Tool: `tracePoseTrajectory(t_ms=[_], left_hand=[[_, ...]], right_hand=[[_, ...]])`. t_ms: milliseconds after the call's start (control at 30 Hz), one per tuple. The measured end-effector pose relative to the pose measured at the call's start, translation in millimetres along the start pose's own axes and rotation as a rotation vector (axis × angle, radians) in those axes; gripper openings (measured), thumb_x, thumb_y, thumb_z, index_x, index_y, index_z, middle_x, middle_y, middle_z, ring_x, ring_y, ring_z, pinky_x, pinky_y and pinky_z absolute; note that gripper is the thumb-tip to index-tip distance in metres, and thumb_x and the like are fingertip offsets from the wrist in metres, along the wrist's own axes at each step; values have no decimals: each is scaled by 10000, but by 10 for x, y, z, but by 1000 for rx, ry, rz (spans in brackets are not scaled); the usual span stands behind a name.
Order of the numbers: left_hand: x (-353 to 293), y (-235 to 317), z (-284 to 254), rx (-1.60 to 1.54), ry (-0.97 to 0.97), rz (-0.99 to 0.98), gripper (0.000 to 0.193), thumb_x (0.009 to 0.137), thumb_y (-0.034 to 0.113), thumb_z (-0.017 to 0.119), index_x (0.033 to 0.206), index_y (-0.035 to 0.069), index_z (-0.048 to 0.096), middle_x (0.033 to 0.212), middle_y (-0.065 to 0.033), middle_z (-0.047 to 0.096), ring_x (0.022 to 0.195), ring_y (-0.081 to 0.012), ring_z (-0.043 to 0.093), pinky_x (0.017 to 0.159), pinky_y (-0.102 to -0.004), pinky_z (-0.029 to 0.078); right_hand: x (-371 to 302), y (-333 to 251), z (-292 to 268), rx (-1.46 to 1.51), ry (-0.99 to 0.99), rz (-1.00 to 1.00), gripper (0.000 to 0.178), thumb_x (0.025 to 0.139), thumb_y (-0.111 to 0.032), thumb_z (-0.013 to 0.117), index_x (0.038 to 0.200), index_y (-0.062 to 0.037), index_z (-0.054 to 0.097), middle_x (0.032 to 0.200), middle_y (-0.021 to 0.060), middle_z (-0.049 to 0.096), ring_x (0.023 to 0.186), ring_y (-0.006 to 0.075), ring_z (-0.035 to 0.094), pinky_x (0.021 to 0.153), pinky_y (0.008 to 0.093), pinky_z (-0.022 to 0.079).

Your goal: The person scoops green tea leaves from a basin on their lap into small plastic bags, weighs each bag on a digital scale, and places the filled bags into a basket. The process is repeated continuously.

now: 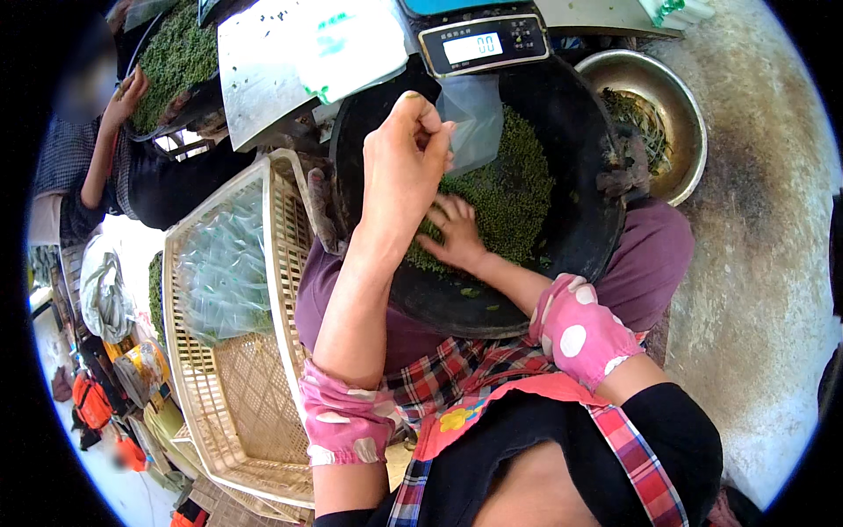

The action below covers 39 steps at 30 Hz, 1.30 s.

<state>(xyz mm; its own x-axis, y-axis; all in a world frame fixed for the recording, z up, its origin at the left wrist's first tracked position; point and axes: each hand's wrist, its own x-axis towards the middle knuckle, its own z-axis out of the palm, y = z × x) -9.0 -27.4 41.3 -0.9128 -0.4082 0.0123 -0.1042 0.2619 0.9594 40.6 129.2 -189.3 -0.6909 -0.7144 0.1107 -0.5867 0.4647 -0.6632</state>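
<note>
My left hand (406, 149) is raised over the near left part of a wide black pan (575, 114), its fingers pinched together at the edge of a clear plastic bag (474, 132). The bag hangs beside the fingers, just below the scale. Beneath it lies a heap of small green berries (518, 189) that look like green peppercorns. My right hand (457, 233) rests on the near left side of this heap, fingers spread and touching the berries. The pan sits on my lap.
A digital scale (483, 44) stands at the pan's far edge, beside white plastic bags (351, 44). To the left, a cream plastic crate (285, 263) holds several filled clear bags (224, 272). A metal bowl (694, 132) stands right. Another person's hand (127, 97) touches a second berry heap (180, 61).
</note>
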Motion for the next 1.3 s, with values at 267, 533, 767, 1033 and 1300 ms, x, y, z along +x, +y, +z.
tracePoseTrajectory(t_ms=[267, 533, 767, 1033, 1300], left_hand=[[35, -141, 12, 147, 28, 1, 161, 815, 73, 772, 783, -36, 658, 634, -43, 633, 552, -59, 560, 523, -233, 448], [-45, -465, 239, 429, -54, 186, 448, 738, -112, 539, 1115, 71, 697, 1107, -144, 647, 901, -359, 658, 783, -418, 533], [-61, -437, 405, 511, -318, -104, 213, 715, -26, 622, 916, -3, 690, 952, -224, 670, 923, -406, 651, 796, -469, 524], [-50, -528, 389, 292, -277, -105, 306, 739, 12, 630, 1027, -90, 633, 794, -242, 674, 798, -330, 697, 697, -401, 523], [-53, -617, 410, 287, -162, -35, 381, 757, -12, 582, 1132, -72, 614, 794, -231, 672, 779, -322, 692, 690, -390, 520]], right_hand=[[-251, 375, -986, -203, -674, 62, 526, 733, -279, 771, 1220, -171, 605, 1274, 167, 521, 1115, 408, 560, 886, 526, 501], [369, -230, -1849, 1186, -122, 751, 349, 905, -320, 646, 1122, -51, 602, 890, 73, 665, 683, 137, 646, 554, 289, 520], [1056, -722, -2083, 1827, 201, 306, 483, 993, -480, 408, 1155, -56, 575, 1098, 177, 651, 1011, 262, 656, 904, 409, 522], [1076, -445, -2090, 1046, 27, 170, 445, 907, -189, 561, 1322, -34, 512, 1298, 133, 534, 1260, 224, 483, 1080, 366, 376], [986, -656, -2295, 63, -72, 117, 466, 768, -85, 721, 1195, -92, 535, 1040, 154, 593, 1002, 392, 597, 876, 443, 498]])
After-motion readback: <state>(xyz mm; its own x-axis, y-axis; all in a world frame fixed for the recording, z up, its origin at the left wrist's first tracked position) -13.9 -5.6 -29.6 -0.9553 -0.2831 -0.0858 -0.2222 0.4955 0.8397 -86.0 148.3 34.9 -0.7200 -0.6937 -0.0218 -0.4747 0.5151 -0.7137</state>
